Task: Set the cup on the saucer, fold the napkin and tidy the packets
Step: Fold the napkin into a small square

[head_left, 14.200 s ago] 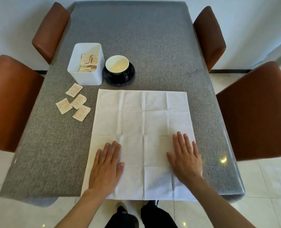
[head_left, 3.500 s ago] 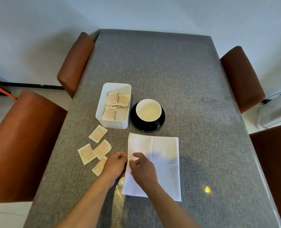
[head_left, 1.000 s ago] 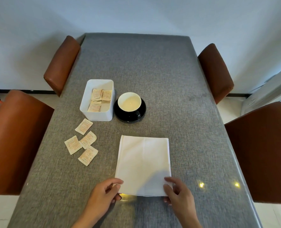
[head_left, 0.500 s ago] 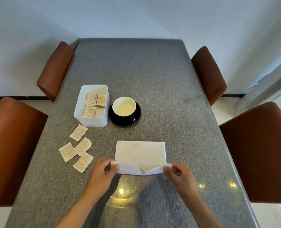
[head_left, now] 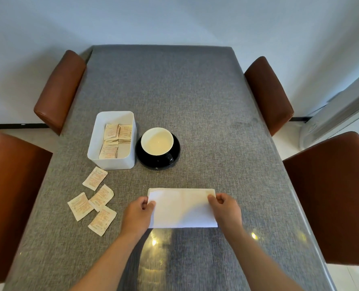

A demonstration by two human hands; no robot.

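Note:
The white napkin lies folded into a wide, short rectangle near the table's front. My left hand pinches its upper left corner and my right hand pinches its upper right corner. Behind it the cup, cream inside, stands on the black saucer. Left of the saucer a white box holds several packets. Several loose packets lie scattered on the cloth in front of the box, left of my left hand.
A grey cloth covers the table. Brown chairs stand at the far left, near left, far right and near right. A white appliance stands on the floor at the right.
Both hands have carried the napkin's near edge forward over the far edge. The napkin is now half as deep and lies flat, with both hands still pinching its corners.

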